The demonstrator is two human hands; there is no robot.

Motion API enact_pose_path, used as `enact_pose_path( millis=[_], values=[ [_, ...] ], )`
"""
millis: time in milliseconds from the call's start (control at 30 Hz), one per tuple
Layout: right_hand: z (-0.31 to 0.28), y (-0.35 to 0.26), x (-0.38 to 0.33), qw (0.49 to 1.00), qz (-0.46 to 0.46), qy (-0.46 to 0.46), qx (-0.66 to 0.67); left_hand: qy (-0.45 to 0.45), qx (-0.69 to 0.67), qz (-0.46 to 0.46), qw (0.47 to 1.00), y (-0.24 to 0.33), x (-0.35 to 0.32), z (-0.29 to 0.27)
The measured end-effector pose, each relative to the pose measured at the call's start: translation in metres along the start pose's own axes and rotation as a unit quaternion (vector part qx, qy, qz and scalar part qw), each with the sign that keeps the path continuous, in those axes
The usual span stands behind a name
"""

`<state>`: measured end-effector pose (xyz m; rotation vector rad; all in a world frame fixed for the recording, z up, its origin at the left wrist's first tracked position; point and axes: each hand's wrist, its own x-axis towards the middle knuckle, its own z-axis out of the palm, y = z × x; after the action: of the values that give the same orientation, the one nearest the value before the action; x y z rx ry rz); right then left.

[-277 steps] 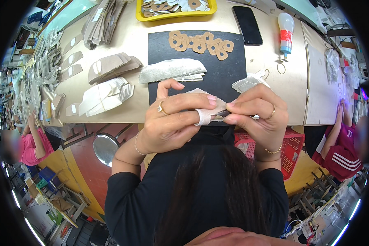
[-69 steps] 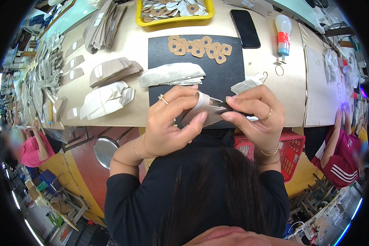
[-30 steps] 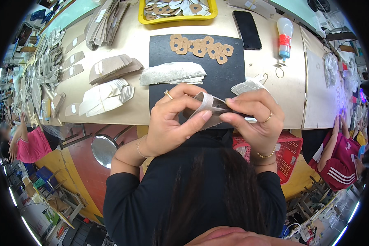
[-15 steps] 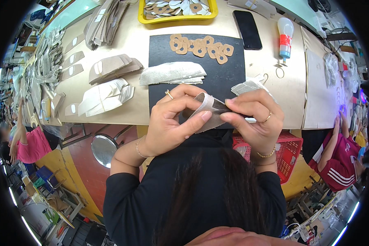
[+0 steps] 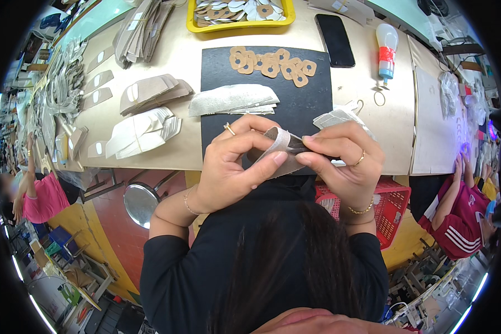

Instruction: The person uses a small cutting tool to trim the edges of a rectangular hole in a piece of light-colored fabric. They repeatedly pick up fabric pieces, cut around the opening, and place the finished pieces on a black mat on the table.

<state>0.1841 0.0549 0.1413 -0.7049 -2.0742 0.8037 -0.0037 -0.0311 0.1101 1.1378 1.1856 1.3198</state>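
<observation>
Pinching a grey fabric piece (image 5: pixel 278 146), both hands (image 5: pixel 236 167) together.

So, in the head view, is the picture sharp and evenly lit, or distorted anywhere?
Head view: the left hand and right hand holding the curved grey piece look sharp under soft, even light; the table edge bends strongly toward the rim; black corners frame the fisheye circle.

Black phone (image 5: pixel 335 40), screen dark, top centre; white bottle (image 5: pixel 386 47) w/ red-orange label, prob. glue.
</observation>
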Motion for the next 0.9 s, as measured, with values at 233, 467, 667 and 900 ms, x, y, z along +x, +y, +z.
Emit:
enact_pose_path(
  millis=[233, 467, 667, 900],
  values=[
    [0.002, 0.002, 0.000, 1.000, 0.007, 0.002, 0.012, -0.002, -0.007, -0.003, 1.000, 0.001, 0.000, 0.001],
    [-0.002, 0.019, -0.006, 0.991, 0.074, 0.103, 0.051, -0.029, 0.186, 0.041, 0.981, 0.008, 0.007, -0.003],
    [0.018, 0.111, 0.005, 0.967, 0.223, 0.070, -0.099, -0.179, 0.342, -0.105, 0.917, 0.001, 0.022, -0.017],
    [0.052, 0.165, 0.002, 0.941, 0.260, -0.021, -0.214, -0.058, 0.077, -0.158, 0.983, -0.012, 0.013, -0.026]
  ],
)
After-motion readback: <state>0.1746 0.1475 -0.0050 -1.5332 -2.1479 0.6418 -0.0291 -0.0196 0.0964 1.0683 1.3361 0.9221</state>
